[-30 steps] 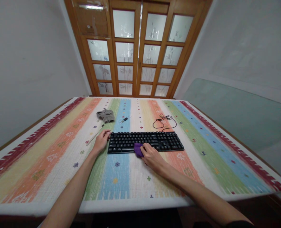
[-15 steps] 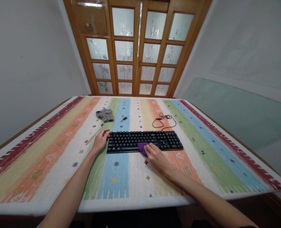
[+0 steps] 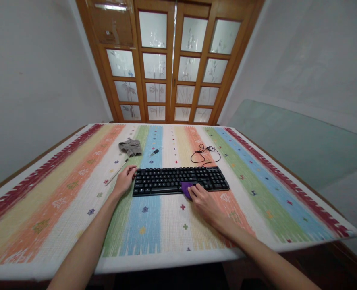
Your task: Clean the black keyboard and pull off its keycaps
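A black keyboard (image 3: pixel 166 179) lies flat on the table in front of me. My left hand (image 3: pixel 125 180) holds its upper left corner, fingers bent against the edge. In my right hand (image 3: pixel 200 197) is a purple cloth (image 3: pixel 187 189), pinched under the fingertips and pressed on the keyboard's front part, right of the space bar. Part of the cloth is hidden by the fingers. A thin light stick with a dark tip (image 3: pixel 116 172) rests just left of my left hand.
Behind the keyboard lie a crumpled grey cloth (image 3: pixel 130 147), a small dark key-like item (image 3: pixel 155 152) and the keyboard's coiled black cable (image 3: pixel 208 150). A striped tablecloth (image 3: pixel 84 209) covers the table. Wooden doors with glass panes (image 3: pixel 171 64) stand beyond, and a pale green panel (image 3: pixel 287 129) is at right.
My right hand has slid the purple cloth a little to the right along the keyboard's front. The left hand stays at the corner. The whole view has shifted slightly.
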Available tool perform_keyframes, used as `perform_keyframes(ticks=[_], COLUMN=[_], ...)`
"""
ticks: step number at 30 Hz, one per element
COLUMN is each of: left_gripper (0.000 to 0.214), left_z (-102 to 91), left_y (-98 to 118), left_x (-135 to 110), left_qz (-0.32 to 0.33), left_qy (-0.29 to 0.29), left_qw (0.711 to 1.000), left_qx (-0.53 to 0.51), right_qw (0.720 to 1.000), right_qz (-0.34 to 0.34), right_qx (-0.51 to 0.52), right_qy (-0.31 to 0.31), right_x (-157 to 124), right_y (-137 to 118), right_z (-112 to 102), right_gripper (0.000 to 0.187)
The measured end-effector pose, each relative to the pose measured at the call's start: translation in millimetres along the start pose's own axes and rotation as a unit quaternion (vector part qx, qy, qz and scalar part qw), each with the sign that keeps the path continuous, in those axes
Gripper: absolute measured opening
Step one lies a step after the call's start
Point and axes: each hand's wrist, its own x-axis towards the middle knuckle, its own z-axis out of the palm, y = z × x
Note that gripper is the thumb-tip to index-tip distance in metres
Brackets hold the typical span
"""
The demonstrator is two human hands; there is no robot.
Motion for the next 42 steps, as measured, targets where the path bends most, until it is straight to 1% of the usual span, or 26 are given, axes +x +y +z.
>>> perform_keyframes(ticks=[2, 5, 8, 10, 12, 14, 16, 18, 21, 23, 25, 27, 32, 35, 37, 40, 42], left_gripper=[0.045, 0.045, 0.045, 0.047, 0.048, 0.050, 0.052, 0.052, 0.051, 0.050, 0.048, 0.047, 0.048, 0.049, 0.049, 0.048, 0.048], left_z=[-0.1, -0.6, -0.7, -0.5, -0.2, 0.0, 0.2, 0.2, 0.0, -0.2, -0.4, -0.6, -0.3, 0.1, 0.3, 0.2, -0.1], left_y=[1, 2, 3, 2, 2, 1, 1, 2, 4, 5, 5, 5, 2, 0, 0, -1, -1], left_x=[0, 0, 0, 0, 0, 0, 0, -1, -1, -1, -2, -1, -1, 0, 0, 1, 1], left_qz=[0.002, 0.005, 0.002, 0.001, 0.000, 0.000, 0.000, 0.001, 0.004, 0.003, 0.001, 0.002, 0.007, 0.004, 0.003, 0.003, 0.003], left_qy=[0.000, -0.003, -0.002, -0.003, -0.003, -0.002, -0.002, -0.002, -0.002, -0.001, -0.001, 0.001, 0.002, 0.004, 0.003, -0.001, -0.001], left_qw=[1.000, 1.000, 1.000, 1.000, 1.000, 1.000, 1.000, 1.000, 1.000, 1.000, 1.000, 1.000, 1.000, 1.000, 1.000, 1.000, 1.000], left_qx=[0.003, 0.010, 0.009, 0.007, 0.005, 0.008, 0.016, 0.025, 0.027, 0.027, 0.027, 0.026, 0.021, 0.021, 0.018, 0.014, 0.015], right_qw=[1.000, 0.999, 0.998, 0.998, 0.998, 0.999, 0.998, 0.995, 0.988, 0.986, 0.990, 0.994, 0.998, 0.999, 0.999, 0.997, 0.993], right_qz=[0.015, 0.045, 0.049, 0.050, 0.048, 0.045, 0.055, 0.078, 0.097, 0.089, 0.074, 0.061, 0.057, 0.038, 0.027, 0.039, 0.058], right_qx=[0.016, 0.015, -0.015, -0.026, -0.030, -0.024, -0.006, 0.015, 0.028, 0.028, 0.024, 0.012, -0.009, 0.004, 0.020, 0.070, 0.100], right_qy=[-0.004, 0.014, 0.028, 0.021, 0.014, 0.017, 0.032, 0.061, 0.121, 0.135, 0.120, 0.091, 0.027, 0.012, 0.006, 0.000, 0.018], right_x=[-1, -3, -10, -18, -24, -27, -24, -18, -7, -2, 0, 0, -9, -17, -20, -13, -3], right_y=[4, 11, 10, 7, 5, 6, 11, 16, 21, 19, 15, 10, -1, 1, 5, 9, 8], right_z=[-3, -2, 7, 14, 16, 12, 5, -3, -7, -4, 4, 12, 25, 23, 18, 7, 1], right_gripper=[0.032, 0.035, 0.046, 0.051, 0.053, 0.050, 0.044, 0.041, 0.046, 0.048, 0.048, 0.049, 0.055, 0.053, 0.050, 0.045, 0.044])
